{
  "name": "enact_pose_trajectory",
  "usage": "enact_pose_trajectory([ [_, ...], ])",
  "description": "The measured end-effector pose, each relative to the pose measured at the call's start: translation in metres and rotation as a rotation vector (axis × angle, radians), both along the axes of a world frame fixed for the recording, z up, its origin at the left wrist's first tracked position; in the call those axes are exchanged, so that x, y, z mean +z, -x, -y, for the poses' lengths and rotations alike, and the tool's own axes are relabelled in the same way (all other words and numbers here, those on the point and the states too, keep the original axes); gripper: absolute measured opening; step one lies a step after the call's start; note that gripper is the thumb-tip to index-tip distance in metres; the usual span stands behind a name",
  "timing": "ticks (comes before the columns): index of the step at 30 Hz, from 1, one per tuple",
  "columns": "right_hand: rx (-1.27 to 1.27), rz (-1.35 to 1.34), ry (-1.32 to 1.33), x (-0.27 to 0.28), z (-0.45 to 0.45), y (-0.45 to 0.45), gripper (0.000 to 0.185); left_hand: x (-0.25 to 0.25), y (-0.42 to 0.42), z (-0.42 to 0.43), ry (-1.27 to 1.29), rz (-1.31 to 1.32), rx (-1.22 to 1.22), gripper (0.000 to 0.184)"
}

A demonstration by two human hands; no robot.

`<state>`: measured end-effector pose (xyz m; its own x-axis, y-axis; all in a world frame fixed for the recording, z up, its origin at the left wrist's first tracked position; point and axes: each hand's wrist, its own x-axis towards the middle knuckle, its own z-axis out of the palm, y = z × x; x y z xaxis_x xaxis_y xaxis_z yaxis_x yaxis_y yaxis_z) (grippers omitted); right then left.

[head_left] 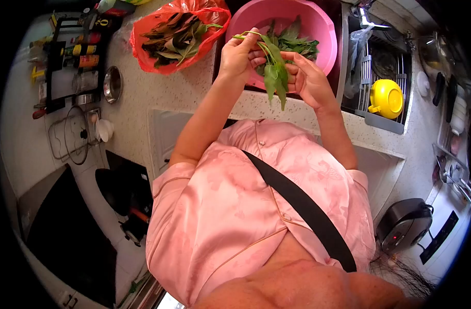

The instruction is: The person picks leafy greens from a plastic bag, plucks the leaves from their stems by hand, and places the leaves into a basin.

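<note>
My left hand [237, 57] pinches the stems of a leafy green sprig [273, 72] between thumb and fingers. The sprig's leaves hang down over the near rim of a pink basin [325, 31]. My right hand [310, 82] is at the leaves from the other side, its fingers curled and partly behind them. Inside the basin lie more green leaves [300, 44]. Left of the basin, an open red plastic bag [143, 54] holds dark, wilted-looking leaves and stems [176, 38].
The basin sits in the sink. On the right, a rack holds a yellow cup [386, 99] and a clear plastic bag [357, 59]. A metal bowl [112, 84] rests on the left counter near bottles and jars [83, 62]. A dark rice cooker [404, 225] stands at lower right.
</note>
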<state>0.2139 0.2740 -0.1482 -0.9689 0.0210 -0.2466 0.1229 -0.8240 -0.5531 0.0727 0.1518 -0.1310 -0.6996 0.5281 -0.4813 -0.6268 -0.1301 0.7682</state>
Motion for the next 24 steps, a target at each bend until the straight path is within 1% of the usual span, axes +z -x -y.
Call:
enact_pose_trajectory([
  [3,-0.025,0.048,-0.061,0.001,0.001,-0.002,0.041,-0.014,0.004,0.005,0.016,0.019,0.043,0.021],
  [7,0.024,0.044,-0.089,-0.006,-0.003,-0.006,0.038,-0.021,0.008,0.008,0.068,0.038,0.07,0.022],
  [9,0.048,0.036,-0.106,-0.012,-0.001,-0.007,0.036,-0.025,0.01,0.01,0.019,0.063,0.065,0.027],
  [11,0.001,0.082,-0.242,-0.015,0.001,-0.007,0.032,-0.027,0.01,0.012,-0.02,0.095,0.039,0.027],
  [12,0.0,0.083,-0.241,-0.018,0.002,-0.007,0.032,-0.028,0.01,0.013,-0.058,0.128,0.012,0.028],
  [14,-0.091,0.067,-0.427,-0.024,0.003,-0.006,0.024,-0.03,0.009,0.014,-0.047,0.121,-0.036,0.024],
  [15,-0.093,0.069,-0.425,-0.025,0.006,-0.004,0.024,-0.03,0.007,0.015,-0.037,0.115,-0.082,0.022],
  [17,-0.453,0.052,-0.795,-0.024,0.012,0.001,0.016,-0.03,0.004,0.013,-0.024,0.089,-0.072,0.022],
  [18,-0.452,0.052,-0.794,-0.021,0.011,0.0,0.016,-0.029,0.001,0.012,-0.011,0.063,-0.061,0.023],
  [20,-0.735,-0.061,-1.344,-0.007,0.009,-0.003,0.011,-0.026,-0.005,0.008,0.025,0.033,-0.035,0.023],
  [21,-0.733,-0.065,-1.341,-0.001,0.012,-0.005,0.011,-0.024,-0.008,0.006,0.061,0.002,-0.011,0.024],
  [23,-0.451,-0.022,-1.326,0.012,0.021,-0.007,0.008,-0.022,-0.013,0.002,0.075,-0.006,0.007,0.025],
  [24,-0.406,-0.037,-1.49,0.014,0.023,-0.005,0.007,-0.023,-0.015,-0.001,0.094,-0.045,0.025,0.025],
])
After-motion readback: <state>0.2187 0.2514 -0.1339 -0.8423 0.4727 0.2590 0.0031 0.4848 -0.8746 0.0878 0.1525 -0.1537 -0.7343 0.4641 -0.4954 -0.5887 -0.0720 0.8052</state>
